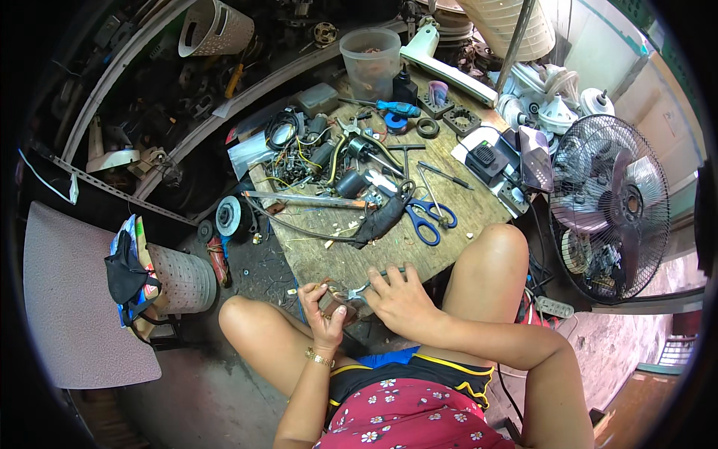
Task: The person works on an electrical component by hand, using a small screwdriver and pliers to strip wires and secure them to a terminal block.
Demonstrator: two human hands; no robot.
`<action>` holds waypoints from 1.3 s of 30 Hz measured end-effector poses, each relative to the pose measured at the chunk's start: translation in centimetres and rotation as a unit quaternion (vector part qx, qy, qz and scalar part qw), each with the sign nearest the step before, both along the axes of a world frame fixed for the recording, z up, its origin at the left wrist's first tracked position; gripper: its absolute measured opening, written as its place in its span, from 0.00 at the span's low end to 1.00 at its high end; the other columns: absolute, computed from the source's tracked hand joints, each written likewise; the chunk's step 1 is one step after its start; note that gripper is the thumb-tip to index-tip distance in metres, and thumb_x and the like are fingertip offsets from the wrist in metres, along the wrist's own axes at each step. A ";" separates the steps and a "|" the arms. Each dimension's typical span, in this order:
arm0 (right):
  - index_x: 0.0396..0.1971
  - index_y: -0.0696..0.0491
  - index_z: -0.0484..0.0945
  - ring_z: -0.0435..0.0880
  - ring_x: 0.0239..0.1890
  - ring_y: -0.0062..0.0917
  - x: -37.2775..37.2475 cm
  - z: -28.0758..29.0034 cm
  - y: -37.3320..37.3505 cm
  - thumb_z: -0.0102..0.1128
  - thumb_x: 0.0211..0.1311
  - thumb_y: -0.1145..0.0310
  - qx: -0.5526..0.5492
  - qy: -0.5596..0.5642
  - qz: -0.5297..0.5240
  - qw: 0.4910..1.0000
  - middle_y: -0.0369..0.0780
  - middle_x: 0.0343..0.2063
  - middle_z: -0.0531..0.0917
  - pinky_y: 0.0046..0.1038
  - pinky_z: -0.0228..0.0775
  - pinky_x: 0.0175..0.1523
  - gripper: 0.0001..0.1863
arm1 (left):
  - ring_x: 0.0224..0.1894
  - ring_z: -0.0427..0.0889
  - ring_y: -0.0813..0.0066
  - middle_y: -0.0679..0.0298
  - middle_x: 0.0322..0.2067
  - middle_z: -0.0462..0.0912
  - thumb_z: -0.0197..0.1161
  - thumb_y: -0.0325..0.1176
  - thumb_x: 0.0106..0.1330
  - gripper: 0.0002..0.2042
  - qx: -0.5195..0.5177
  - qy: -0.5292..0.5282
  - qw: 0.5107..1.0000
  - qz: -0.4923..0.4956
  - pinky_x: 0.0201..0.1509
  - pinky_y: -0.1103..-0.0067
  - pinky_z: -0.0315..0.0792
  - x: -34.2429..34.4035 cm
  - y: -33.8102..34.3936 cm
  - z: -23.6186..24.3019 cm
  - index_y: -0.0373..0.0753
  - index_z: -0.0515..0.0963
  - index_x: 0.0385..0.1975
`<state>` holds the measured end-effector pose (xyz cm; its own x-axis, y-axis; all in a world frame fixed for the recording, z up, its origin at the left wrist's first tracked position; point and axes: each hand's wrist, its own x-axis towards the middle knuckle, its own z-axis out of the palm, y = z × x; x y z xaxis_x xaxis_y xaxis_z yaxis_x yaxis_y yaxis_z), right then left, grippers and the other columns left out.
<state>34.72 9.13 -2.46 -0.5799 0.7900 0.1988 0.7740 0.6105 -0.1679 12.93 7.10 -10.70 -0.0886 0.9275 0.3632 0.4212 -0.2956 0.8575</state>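
My left hand (318, 313), with a gold watch band at the wrist, is closed around a small brown block (336, 303). Copper-coloured strands seem to show at its upper edge; its exact kind is not clear. From the right, my right hand (404, 301) grips a pair of pliers (357, 293), its fingers wrapped over the dark handles. The metal jaws reach to the block's side, though I cannot tell whether they bite on anything. Both hands are above my lap, at the near edge of the wooden table (329, 262).
Blue-handled scissors (427, 230), a soldering iron (385, 217), a hacksaw-like long bar (307, 200) and a blue screwdriver (399, 108) lie among loose parts. A clear plastic bucket (370, 63) stands behind. A caged fan (613, 206) is right, a perforated bin (179, 278) left.
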 end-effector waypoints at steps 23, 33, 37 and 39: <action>0.28 0.53 0.86 0.75 0.43 0.38 -1.8 1.7 1.4 0.59 0.57 0.62 0.074 -0.101 0.030 0.992 0.42 0.36 0.79 0.43 0.63 0.38 0.11 | 0.54 0.68 0.60 0.55 0.49 0.66 0.68 0.41 0.58 0.26 0.018 -0.001 1.000 -0.014 0.64 0.65 0.63 -0.2 0.1 -0.5 0.42 0.72 0.56; 0.24 0.53 0.85 0.80 0.32 0.36 -3.1 1.8 0.0 0.61 0.54 0.63 0.055 -0.092 -0.022 0.994 0.42 0.28 0.80 0.43 0.68 0.27 0.10 | 0.56 0.67 0.61 0.55 0.52 0.65 0.67 0.40 0.59 0.25 0.017 -0.008 1.000 -0.009 0.65 0.66 0.63 -0.3 0.0 -0.8 0.41 0.71 0.56; 0.24 0.55 0.85 0.85 0.34 0.37 -3.4 -2.0 0.5 0.61 0.53 0.65 -0.087 -0.017 -0.016 0.996 0.43 0.27 0.83 0.40 0.76 0.30 0.09 | 0.57 0.68 0.57 0.54 0.53 0.65 0.72 0.35 0.53 0.26 0.041 0.048 0.998 -0.018 0.65 0.63 0.64 0.0 -0.8 -1.3 0.44 0.71 0.53; 0.25 0.54 0.86 0.87 0.37 0.35 -2.4 -4.0 1.0 0.61 0.53 0.67 -0.142 -0.035 0.014 0.989 0.43 0.30 0.85 0.36 0.77 0.33 0.08 | 0.58 0.68 0.54 0.53 0.54 0.65 0.75 0.30 0.46 0.30 0.068 0.120 0.989 -0.052 0.65 0.60 0.64 0.3 -1.4 -0.8 0.47 0.71 0.52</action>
<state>32.35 10.15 -6.51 -0.6067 0.7919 -0.0699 0.7734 0.5675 -0.2825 13.21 5.71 -11.53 0.1091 0.8677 0.4849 0.5694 -0.4545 0.6850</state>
